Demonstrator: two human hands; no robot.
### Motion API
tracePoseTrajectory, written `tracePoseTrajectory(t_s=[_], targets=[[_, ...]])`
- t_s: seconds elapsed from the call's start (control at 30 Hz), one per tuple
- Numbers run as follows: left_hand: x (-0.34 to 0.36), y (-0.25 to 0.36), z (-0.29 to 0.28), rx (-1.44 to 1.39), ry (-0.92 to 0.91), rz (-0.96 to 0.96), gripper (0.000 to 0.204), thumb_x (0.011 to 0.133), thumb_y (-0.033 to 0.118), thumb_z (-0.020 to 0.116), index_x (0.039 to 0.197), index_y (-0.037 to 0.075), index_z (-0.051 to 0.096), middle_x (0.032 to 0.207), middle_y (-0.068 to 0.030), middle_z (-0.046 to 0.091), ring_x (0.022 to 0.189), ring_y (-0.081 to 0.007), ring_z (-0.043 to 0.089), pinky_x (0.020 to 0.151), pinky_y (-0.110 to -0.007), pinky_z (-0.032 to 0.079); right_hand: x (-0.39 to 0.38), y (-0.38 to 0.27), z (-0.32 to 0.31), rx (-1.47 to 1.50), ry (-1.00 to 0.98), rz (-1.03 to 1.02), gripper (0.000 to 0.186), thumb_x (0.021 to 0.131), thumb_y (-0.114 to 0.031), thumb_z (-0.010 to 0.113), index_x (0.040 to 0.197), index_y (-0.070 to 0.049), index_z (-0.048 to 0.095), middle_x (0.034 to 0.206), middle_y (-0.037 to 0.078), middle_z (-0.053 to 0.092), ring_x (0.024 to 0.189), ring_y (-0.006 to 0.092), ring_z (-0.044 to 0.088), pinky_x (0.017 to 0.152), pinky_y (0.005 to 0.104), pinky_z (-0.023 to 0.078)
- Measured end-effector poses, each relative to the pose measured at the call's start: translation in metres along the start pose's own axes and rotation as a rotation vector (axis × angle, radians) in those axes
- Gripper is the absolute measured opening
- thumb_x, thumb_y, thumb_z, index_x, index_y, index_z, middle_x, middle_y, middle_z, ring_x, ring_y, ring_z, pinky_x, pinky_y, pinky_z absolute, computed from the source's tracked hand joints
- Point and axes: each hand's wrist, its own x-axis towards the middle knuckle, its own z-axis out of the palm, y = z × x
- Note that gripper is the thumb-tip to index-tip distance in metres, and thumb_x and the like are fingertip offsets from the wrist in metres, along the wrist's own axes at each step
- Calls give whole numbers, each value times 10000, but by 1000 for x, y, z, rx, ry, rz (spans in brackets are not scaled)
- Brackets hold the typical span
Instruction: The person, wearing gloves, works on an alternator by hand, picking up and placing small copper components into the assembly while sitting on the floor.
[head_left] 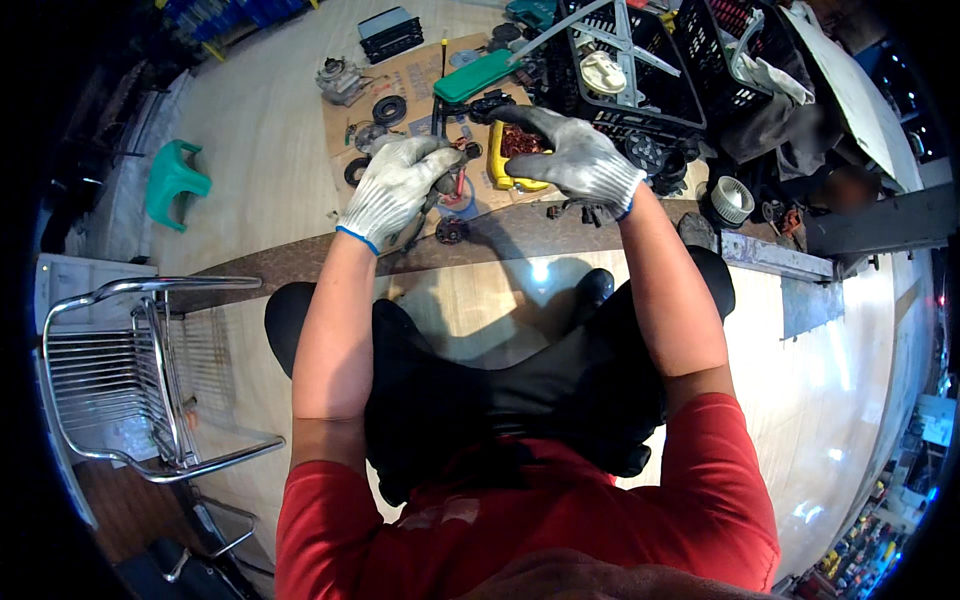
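My left hand [398, 190], in a white glove with darkened fingertips, is closed on a small red-handled tool [458, 182] above the cardboard sheet [400, 82]. My right hand [565, 160], gloved alike, is over a yellow container [500, 180] of copper-coloured pieces [522, 140], its fingers and thumb apart at the container. A small dark round part [451, 229] lies below my left hand. Dark rings [389, 110] and a green-handled item [470, 78] lie beyond both hands.
Black crates [670, 110] of parts stand at the back right, a white cylindrical part [731, 200] near a metal beam [870, 225]. A silver cast part [340, 85] sits back left. A green stool [178, 185] and a tubular metal chair [150, 370] stand at the left.
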Motion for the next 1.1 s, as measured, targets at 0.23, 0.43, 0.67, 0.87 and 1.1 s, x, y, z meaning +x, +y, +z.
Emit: tracePoseTrajectory(t_s=[0.23,0.43,0.67,0.87,1.1], targets=[[12,-24,15,493,144,298,302,941,288,576,1035,18,674,986,-187,661,907,-369,637,791,-432,501,1,1,16,59,236,-98,434,877,-428,647,1212,-153,680,1208,155,665,1058,298,667,903,392,523],[3,-10,20,527,68,362,253,934,238,537,985,26,665,939,-211,670,901,-390,646,771,-450,511,18,35,58,-326,208,-242,501,849,-547,627,1115,-129,699,956,153,714,870,309,698,737,406,559],[8,-26,30,718,340,435,244,910,272,636,975,40,674,916,-193,686,834,-370,670,731,-440,533,11,15,47,-422,269,-340,271,910,-315,597,1038,-108,718,1022,107,694,962,301,669,806,403,537],[7,-25,36,512,357,502,239,928,286,608,950,62,688,883,-185,681,825,-369,661,713,-445,520,9,10,38,-311,158,-161,386,784,-393,677,1094,-166,713,1127,146,663,996,320,659,860,412,536],[3,-19,26,408,278,356,303,943,329,586,938,49,701,856,-187,674,777,-358,651,689,-418,502,4,1,20,-175,182,-185,380,930,-365,623,1234,-139,657,1111,128,681,1007,315,662,849,408,537]])
